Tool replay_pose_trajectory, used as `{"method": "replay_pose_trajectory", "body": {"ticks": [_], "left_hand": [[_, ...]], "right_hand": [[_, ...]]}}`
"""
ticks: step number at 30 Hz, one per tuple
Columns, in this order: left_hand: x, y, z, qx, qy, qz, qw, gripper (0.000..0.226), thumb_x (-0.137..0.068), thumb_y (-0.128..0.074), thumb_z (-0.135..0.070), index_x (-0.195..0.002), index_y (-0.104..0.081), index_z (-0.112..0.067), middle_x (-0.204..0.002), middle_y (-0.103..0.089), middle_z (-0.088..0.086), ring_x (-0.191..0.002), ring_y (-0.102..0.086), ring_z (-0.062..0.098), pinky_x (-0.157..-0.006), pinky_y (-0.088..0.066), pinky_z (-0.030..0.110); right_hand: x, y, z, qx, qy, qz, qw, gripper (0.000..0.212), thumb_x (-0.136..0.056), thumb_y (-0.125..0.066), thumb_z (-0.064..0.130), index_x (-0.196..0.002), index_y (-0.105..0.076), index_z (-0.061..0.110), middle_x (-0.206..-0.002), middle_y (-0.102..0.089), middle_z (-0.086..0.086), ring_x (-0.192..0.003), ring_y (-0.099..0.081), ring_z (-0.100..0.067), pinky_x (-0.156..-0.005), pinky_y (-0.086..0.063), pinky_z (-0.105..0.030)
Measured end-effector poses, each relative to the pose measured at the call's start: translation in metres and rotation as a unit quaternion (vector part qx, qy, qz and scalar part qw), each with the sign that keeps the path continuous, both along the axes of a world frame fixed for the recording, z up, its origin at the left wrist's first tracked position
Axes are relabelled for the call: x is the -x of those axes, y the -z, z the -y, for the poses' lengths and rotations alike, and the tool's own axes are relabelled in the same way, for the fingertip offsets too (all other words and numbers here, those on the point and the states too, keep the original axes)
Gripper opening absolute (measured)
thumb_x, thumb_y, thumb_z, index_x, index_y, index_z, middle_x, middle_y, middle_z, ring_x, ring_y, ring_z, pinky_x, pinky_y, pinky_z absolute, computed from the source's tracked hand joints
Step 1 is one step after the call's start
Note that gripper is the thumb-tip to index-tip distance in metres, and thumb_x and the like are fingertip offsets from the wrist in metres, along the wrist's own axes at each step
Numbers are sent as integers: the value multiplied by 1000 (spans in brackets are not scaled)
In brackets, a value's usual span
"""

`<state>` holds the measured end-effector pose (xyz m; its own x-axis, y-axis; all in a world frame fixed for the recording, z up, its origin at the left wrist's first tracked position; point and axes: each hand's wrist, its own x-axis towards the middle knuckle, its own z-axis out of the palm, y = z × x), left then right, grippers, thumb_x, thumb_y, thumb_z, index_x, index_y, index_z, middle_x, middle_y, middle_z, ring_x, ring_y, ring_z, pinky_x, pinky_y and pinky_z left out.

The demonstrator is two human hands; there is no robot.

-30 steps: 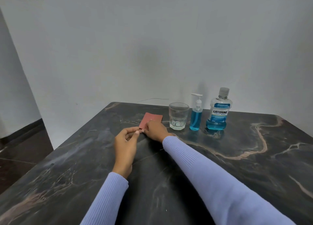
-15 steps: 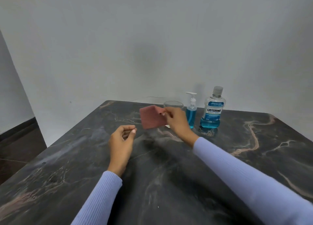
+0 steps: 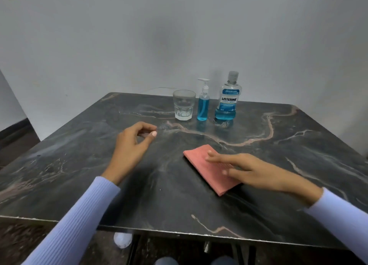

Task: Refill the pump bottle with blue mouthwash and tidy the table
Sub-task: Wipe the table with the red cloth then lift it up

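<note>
Down from the air, the cloth (image 3: 209,169) is lying under your right hand (image 3: 247,169), fingers straight; your left hand (image 3: 131,145) is hovering loosely curled, holding nothing

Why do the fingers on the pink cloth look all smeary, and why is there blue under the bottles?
In the head view, the right hand on the pink cloth is motion-blurred, so its fingers smear; the left hand is sharper. The glossy marble table mirrors the pump bottle and Listerine bottle as faint blue reflections.
</note>
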<state>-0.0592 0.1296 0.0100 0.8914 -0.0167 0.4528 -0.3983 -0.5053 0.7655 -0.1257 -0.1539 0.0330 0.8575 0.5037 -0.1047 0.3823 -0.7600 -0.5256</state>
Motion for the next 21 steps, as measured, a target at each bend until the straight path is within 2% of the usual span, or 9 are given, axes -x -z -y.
{"method": "replay_pose_trajectory", "body": {"ticks": [2, 4, 6, 9, 11, 13, 16, 21], "left_hand": [[23, 5, -6, -61, -4, 17, 998, 13, -88, -64, -18, -99, -70, -16, -94, -71, -6, -86, -62, 7, -68, -37, 2], [44, 12, -17, -104, -6, 23, 994, 15, -89, -63, -18, -101, -71, -18, -96, -69, -8, -92, -60, 9, -77, -35, 3], [61, 20, -29, -128, -9, 21, 992, 18, -90, -61, -22, -104, -71, -19, -99, -68, -10, -99, -59, 11, -85, -38, 14], [80, 30, -40, -159, -15, 21, 987, 30, -94, -51, -40, -105, -71, -20, -109, -68, -11, -106, -60, 15, -92, -45, 42], [87, 33, -41, -169, -19, 24, 985, 43, -90, -40, -46, -105, -72, -21, -112, -68, -11, -108, -59, 15, -90, -45, 49], [91, 36, -38, -175, -20, 34, 984, 45, -90, -36, -45, -107, -71, -22, -115, -67, -11, -109, -59, 15, -89, -44, 50], [94, 40, -35, -198, -24, 52, 979, 43, -92, -35, -41, -111, -69, -21, -119, -65, -9, -110, -59, 17, -90, -44, 47], [94, 45, -34, -263, -34, 34, 964, 51, -92, -30, -48, -116, -68, -25, -135, -52, -13, -118, -50, 13, -92, -25, 26]], "right_hand": [[-8, 18, -18, 42, 3, 30, 999, 57, -100, -40, 33, -150, -16, 22, -159, -5, 6, -143, -4, 1, -114, -3, -14], [-13, 36, -31, 132, -11, 50, 990, 63, -100, -29, 43, -151, -2, 19, -160, 6, -1, -145, 8, -7, -116, 6, -21], [-12, 43, -38, 163, -19, 79, 983, 62, -100, -24, 43, -151, 1, 18, -160, 7, -3, -146, 11, -11, -119, 7, -29], [2, 45, -46, 116, -59, 85, 988, 55, -101, -22, 40, -151, -5, 22, -160, 5, 2, -146, 10, -7, -116, 11, -22], [15, 47, -65, 106, -114, 109, 982, 53, -102, -23, 38, -151, -9, 22, -160, 3, 2, -146, 9, -9, -114, 13, -19], [19, 50, -89, 110, -152, 133, 973, 54, -102, -23, 38, -151, -10, 21, -160, 2, 0, -147, 8, -12, -115, 12, -21], [1, 52, -115, 125, -140, 142, 972, 54, -103, -23, 37, -152, -9, 20, -161, 0, -3, -147, 5, -15, -120, 4, -31], [-42, 53, -109, 147, -61, 131, 979, 52, -103, -21, 36, -151, -8, 21, -161, -2, -2, -148, 2, -14, -117, 4, -30]]}}
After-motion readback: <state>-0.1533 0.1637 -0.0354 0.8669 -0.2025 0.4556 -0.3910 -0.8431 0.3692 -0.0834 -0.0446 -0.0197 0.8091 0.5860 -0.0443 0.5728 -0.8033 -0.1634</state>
